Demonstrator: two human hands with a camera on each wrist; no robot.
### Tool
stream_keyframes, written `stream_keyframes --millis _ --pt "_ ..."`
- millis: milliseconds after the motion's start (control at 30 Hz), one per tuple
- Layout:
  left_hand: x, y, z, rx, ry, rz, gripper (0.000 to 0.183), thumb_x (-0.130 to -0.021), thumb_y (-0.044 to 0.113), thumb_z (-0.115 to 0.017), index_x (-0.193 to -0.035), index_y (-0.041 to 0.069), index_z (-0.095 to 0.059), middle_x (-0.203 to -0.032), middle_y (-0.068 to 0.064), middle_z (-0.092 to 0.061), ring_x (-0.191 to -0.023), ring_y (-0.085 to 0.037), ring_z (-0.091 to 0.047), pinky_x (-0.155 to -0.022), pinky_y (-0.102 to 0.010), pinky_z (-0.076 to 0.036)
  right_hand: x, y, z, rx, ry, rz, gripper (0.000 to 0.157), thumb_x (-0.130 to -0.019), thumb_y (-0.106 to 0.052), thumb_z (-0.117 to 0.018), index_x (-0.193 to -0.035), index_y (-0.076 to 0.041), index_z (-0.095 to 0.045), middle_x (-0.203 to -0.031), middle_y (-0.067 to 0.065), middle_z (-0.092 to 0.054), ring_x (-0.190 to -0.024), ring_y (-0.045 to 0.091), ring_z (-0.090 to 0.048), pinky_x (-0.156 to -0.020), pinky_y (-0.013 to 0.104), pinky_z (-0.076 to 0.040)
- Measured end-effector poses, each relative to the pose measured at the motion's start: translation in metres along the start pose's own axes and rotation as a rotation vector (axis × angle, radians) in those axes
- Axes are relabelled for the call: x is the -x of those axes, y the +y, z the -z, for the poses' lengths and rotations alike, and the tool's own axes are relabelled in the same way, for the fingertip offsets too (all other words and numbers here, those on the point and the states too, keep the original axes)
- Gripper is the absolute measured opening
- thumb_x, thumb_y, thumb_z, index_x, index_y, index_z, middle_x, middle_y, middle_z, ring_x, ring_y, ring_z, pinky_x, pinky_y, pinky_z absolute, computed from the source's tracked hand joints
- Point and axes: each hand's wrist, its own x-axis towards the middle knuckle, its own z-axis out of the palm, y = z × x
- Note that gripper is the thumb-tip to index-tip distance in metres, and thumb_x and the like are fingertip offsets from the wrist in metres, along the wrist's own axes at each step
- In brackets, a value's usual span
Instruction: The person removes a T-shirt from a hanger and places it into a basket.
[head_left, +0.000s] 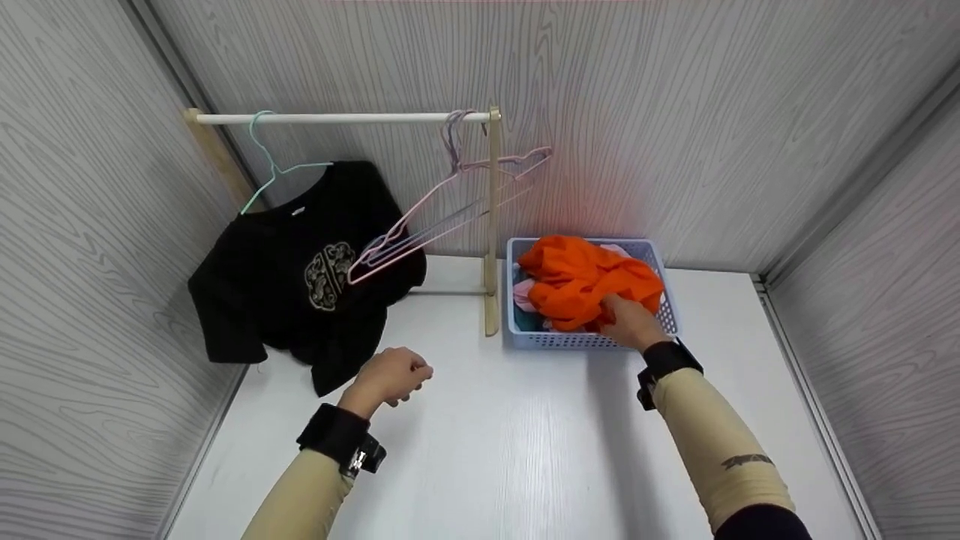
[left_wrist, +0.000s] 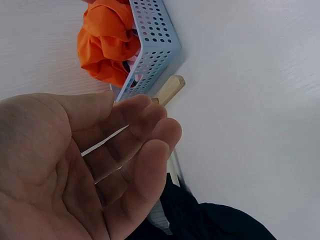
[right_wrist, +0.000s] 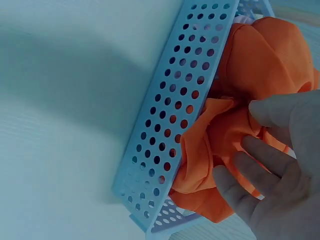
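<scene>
My right hand is at the front right of a blue plastic basket, pinching a bunched orange garment between thumb and index finger. In the right wrist view, the other fingers lie spread against the orange cloth, part of which drapes at the basket's perforated side. My left hand hovers over the white table with loosely curled fingers and holds nothing; its palm shows in the left wrist view. Closest to it is a black top with a gold emblem, hung on a mint-green hanger.
A rack with a white rail and wooden posts stands at the back left. Pink and purple hangers hang at its right end. Pink cloth and dark green cloth show under the orange garment. Wood-grain walls enclose the table.
</scene>
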Motion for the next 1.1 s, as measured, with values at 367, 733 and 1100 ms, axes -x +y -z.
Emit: stream_keyframes --millis 367,733,1100 --pt "-0.010 -0.003 0.022 0.042 -0.031 -0.032 0.028 -0.097 0.026 -0.053 -0.107 0.006 -0.071 -0.089 -0.008 -0.070 -0.073 -0.020 -0.069 -0.057 -0.029 -0.058 0.045 -0.019 -0.001 0.075 -0.106 0.084 0.038 -0.085 -0.007 -0.070 -0.122 -0.002 -0.062 -0.118 0.019 -0.066 -0.109 0.036 -0.061 -0.095 0.051 -0.050" --pt "0.000 -0.023 0.058 0.088 -0.011 0.001 0.033 -0.098 0.025 -0.054 -0.120 0.003 -0.067 -0.100 -0.013 -0.069 -0.082 -0.025 -0.069 -0.064 -0.033 -0.059 0.067 -0.021 -0.010 0.022 -0.219 -0.048 0.049 -0.085 -0.015 -0.074 -0.130 -0.005 -0.059 -0.124 0.023 -0.063 -0.088 0.030 -0.067 -0.059 0.034 -0.058" --pt "0.026 -0.057 0.138 0.079 0.059 0.083 0.035 -0.100 0.020 -0.052 -0.126 -0.002 -0.060 -0.119 -0.027 -0.059 -0.102 -0.039 -0.065 -0.070 -0.035 -0.060 0.086 -0.008 -0.030 -0.075 -0.256 -0.100 0.052 -0.084 -0.012 -0.074 -0.132 -0.004 -0.056 -0.127 0.025 -0.060 -0.075 0.025 -0.067 -0.057 0.035 -0.058"
